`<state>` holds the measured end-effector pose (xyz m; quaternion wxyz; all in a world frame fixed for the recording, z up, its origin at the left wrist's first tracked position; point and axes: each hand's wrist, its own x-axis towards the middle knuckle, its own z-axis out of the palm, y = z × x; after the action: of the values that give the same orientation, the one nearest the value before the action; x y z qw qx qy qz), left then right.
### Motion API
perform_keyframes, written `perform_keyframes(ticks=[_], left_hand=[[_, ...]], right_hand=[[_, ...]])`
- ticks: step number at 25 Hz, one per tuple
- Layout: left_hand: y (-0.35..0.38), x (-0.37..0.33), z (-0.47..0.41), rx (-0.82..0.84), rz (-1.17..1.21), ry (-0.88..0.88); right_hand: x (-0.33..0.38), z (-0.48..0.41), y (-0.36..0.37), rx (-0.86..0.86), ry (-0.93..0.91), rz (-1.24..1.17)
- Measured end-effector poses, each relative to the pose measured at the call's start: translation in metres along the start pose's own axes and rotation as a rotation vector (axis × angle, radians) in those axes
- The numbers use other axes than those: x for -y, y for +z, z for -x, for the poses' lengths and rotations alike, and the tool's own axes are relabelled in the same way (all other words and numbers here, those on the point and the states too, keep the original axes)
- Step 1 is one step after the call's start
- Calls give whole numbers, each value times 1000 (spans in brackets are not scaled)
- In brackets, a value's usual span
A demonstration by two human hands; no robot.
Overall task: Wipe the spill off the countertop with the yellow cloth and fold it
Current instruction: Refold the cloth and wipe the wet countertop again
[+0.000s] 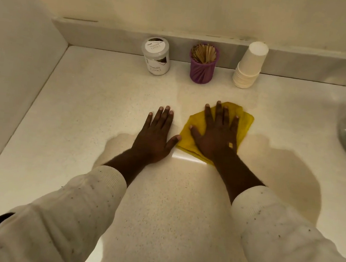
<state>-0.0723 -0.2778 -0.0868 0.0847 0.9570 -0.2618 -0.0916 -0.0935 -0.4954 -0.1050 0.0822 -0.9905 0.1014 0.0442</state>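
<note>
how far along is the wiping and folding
Done: hard to say; no clear spill shows on the countertop, only faint sheen and shadow near the hands. In hand: the right hand presses flat on the yellow cloth, which lies bunched; the left hand rests flat on the counter beside it. Left: any remaining wiping, and the fold, not yet done.

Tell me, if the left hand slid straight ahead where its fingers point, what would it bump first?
Probably the purple cup of wooden sticks by the back wall. The left hand has bare countertop ahead until there.
</note>
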Motion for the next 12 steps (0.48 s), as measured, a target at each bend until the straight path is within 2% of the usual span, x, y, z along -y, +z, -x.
perform_keyframes(ticks=[4,8,10,12], left_hand=[[-5,21,19,-54,8,-28],[-10,58,30,-40,-20,-75],[-13,80,32,-23,-16,-87],[-14,99,34,-13,2,-76]], right_hand=[[67,25,14,2,-222,-36],[80,56,25,-29,-329,-71],[78,58,26,-48,-223,-81],[81,56,22,-77,-10,-149]])
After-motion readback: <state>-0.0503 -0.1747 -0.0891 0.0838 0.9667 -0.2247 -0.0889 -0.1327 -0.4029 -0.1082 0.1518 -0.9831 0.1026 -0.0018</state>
